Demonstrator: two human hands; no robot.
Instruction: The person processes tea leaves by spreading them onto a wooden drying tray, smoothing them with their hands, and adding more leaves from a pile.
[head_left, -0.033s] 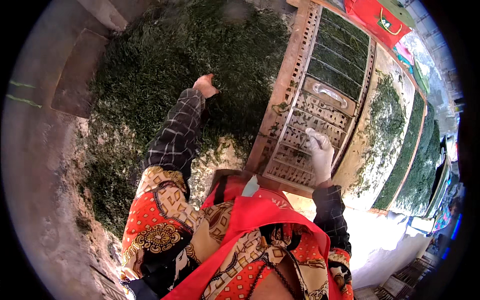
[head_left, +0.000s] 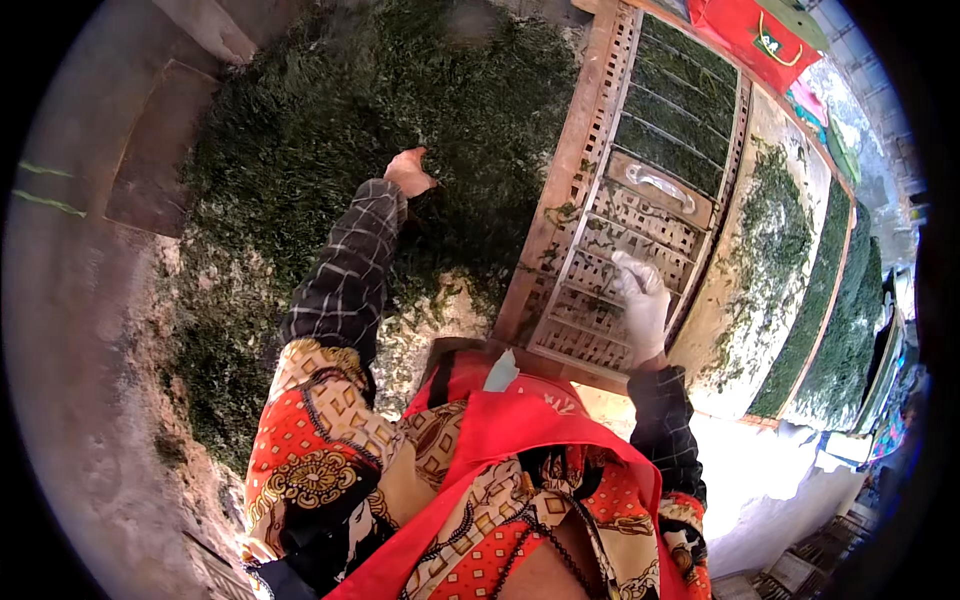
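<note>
On the large heap of dark green leaves (head_left: 470,110), my bare left hand (head_left: 410,174) rests with its fingers hidden among the leaves. My right hand (head_left: 645,308), in a thin whitish glove, is over the near part of a long wood-framed rack (head_left: 540,235) with perforated slats and cross bars. Its thumb and fingers are drawn together; whatever may be between them is too small to see. Beyond that hand, a wooden block with a clear handle (head_left: 660,186) lies across the rack. Past the block, dark leaves (head_left: 680,95) fill the rack's sections, while only scattered bits lie on the nearer slats.
Right of the rack stands a pale board (head_left: 720,330) with scattered leaves (head_left: 765,240), followed by further leaf-covered panels (head_left: 835,310). A red bag (head_left: 755,40) with a yellow handle sits at the far right. A brown panel (head_left: 160,150) borders the heap at left.
</note>
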